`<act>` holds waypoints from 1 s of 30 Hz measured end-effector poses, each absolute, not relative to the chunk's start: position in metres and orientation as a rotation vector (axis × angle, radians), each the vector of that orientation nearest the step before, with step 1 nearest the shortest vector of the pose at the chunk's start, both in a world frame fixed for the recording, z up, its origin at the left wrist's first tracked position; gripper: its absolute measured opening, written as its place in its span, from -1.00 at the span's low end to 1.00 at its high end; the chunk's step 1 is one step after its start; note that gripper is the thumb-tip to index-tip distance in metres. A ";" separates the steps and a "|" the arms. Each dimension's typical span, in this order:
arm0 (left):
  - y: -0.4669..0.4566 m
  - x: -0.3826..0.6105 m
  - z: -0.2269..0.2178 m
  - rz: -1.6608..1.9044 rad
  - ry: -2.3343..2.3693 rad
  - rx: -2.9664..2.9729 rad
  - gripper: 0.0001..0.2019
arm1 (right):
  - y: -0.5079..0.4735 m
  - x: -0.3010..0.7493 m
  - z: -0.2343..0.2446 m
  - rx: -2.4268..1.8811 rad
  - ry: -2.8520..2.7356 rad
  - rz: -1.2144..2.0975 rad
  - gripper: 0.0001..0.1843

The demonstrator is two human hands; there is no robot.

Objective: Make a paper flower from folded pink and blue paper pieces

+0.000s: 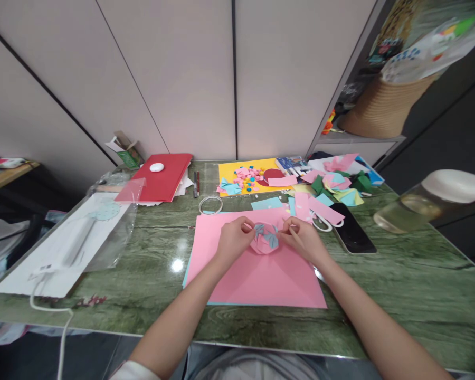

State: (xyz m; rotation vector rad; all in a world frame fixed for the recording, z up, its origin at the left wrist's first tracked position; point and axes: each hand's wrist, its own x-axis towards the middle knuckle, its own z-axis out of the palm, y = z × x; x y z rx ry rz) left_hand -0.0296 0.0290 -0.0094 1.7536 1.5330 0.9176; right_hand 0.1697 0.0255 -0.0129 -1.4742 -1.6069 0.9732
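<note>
A round folded paper piece (266, 238) in pink and grey-blue is held between both hands, over a stack of pink paper (257, 285) whose blue sheets show at the edges. My left hand (237, 236) pinches its left side between thumb and fingertips. At the right side, my right hand (302, 238) pinches the piece in the same way. Just beyond the right hand lie pink paper strips (324, 211) over scissors with white handles (323, 226). Part of a shiny metal item shows beside my right wrist, mostly hidden.
A black phone (354, 229) and a clear bottle with a white lid (427, 203) stand to the right. Behind are a yellow sheet (226, 171) with small folded pieces, a red folder (166, 179) and a tape-like ring (211, 205). A white cable (65, 330) hangs off the left edge.
</note>
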 end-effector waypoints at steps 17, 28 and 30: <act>0.029 -0.030 -0.009 0.907 1.522 1.774 -0.89 | 0.025 0.170 -0.011 -1.439 -1.646 0.972 -0.77; 0.031 -0.030 -0.014 0.925 1.525 1.795 -0.89 | 0.026 0.171 -0.016 -1.446 -1.663 0.978 -0.78; 0.031 -0.030 -0.012 0.930 1.529 1.775 -0.87 | 0.026 0.170 -0.015 -1.425 -1.650 0.993 -0.77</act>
